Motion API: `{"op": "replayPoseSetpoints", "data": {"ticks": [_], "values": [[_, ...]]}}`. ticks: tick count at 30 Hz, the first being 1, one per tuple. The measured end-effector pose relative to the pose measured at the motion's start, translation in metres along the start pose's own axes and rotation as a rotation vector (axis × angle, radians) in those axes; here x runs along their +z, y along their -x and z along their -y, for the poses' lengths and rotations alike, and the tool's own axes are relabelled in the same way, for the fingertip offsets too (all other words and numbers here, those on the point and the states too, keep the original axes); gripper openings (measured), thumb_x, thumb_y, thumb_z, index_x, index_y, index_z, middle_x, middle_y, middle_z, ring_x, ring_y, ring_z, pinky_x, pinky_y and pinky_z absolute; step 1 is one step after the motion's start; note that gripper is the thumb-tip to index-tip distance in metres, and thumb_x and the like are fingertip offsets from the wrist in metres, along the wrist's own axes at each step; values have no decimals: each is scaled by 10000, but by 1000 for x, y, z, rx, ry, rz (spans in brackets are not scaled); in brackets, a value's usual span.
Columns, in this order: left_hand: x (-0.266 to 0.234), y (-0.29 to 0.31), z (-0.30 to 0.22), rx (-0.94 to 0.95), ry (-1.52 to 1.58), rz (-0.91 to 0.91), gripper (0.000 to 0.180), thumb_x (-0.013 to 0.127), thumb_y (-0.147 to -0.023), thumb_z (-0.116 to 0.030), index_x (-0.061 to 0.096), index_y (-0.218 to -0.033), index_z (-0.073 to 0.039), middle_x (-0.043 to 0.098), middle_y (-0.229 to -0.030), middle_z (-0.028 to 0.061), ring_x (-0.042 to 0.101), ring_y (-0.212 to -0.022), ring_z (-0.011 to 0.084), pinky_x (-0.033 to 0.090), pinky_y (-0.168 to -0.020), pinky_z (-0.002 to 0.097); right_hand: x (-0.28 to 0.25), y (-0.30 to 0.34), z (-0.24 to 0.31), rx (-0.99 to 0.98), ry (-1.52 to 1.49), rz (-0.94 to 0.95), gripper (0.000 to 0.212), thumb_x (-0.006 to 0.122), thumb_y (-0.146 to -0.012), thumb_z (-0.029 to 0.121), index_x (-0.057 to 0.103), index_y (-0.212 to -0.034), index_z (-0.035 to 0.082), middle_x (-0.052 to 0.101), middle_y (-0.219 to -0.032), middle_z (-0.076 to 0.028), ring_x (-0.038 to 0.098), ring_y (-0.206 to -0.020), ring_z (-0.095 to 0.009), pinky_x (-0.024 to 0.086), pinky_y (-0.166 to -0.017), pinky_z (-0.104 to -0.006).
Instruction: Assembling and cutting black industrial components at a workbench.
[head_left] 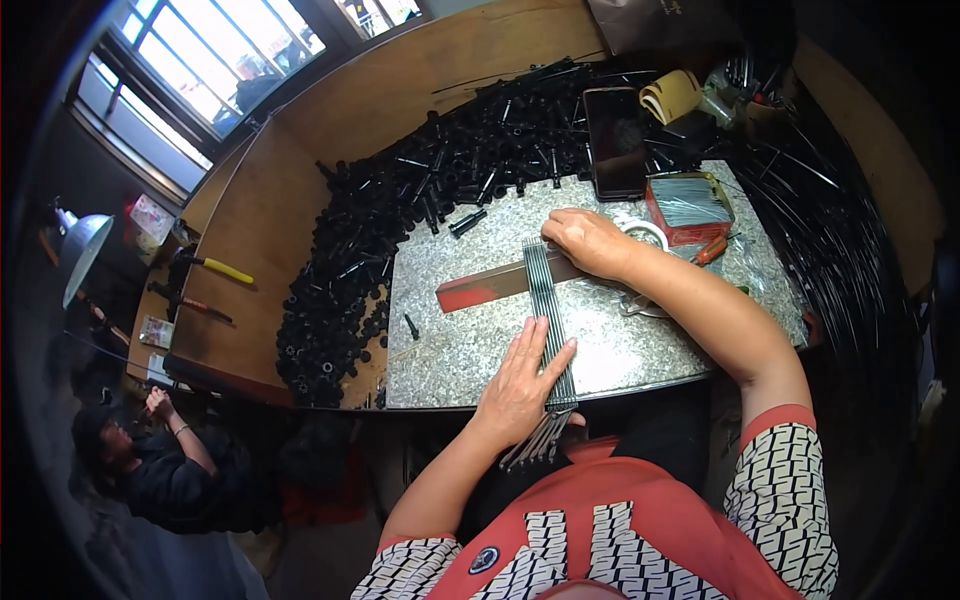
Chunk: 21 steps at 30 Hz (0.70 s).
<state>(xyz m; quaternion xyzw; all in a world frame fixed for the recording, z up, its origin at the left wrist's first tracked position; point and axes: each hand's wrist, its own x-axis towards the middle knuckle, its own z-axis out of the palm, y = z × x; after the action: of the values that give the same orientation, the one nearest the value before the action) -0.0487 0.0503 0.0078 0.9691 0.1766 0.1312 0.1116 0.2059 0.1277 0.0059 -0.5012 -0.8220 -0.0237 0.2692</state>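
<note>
A flat row of thin dark metal rods (543, 285) lies side by side across a bar (490, 287) with a red end. Their jointed lower ends hang over the near edge of the speckled stone slab (430, 370). My left hand (515, 388) holds the row near that edge, fingers laid along the top and a skin-coloured tip showing below the rods. At the far end of the row, my right hand (590, 243) is closed over the bar's right part. Its fingertips are bent down and hidden, so what they grip cannot be made out.
Black tubular parts (430, 180) are heaped behind and left of the slab. A phone (615, 145), a red box of thin rods (690, 205), a white ring (645, 233) and an orange-handled tool (711, 250) lie right. Hammers (215, 268) and another person (165, 450) are at left.
</note>
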Motion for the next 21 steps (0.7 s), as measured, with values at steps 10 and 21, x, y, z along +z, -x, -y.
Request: {"op": "replayPoseSetpoints", "data": {"ticks": [10,21], "values": [[14,9,10,0,-104,-42,662,622,-816,-303,381,-1397,-96,275,-1419,321,264,-1341,452,241,-1096,497,-67,26,-17,126,201,-165,129,648,-773,49,571,-872,18,552,-863,-133,568,-834,-332,479,-711,-409],[13,8,6,-37,-24,-55,609,566,-841,-185,362,-1399,-54,259,-1439,303,232,-1364,429,205,-1097,519,-123,97,-77,644,468,289,87,634,-738,63,674,-778,-3,641,-838,-231,629,-832,-382,507,-737,-433]]}}
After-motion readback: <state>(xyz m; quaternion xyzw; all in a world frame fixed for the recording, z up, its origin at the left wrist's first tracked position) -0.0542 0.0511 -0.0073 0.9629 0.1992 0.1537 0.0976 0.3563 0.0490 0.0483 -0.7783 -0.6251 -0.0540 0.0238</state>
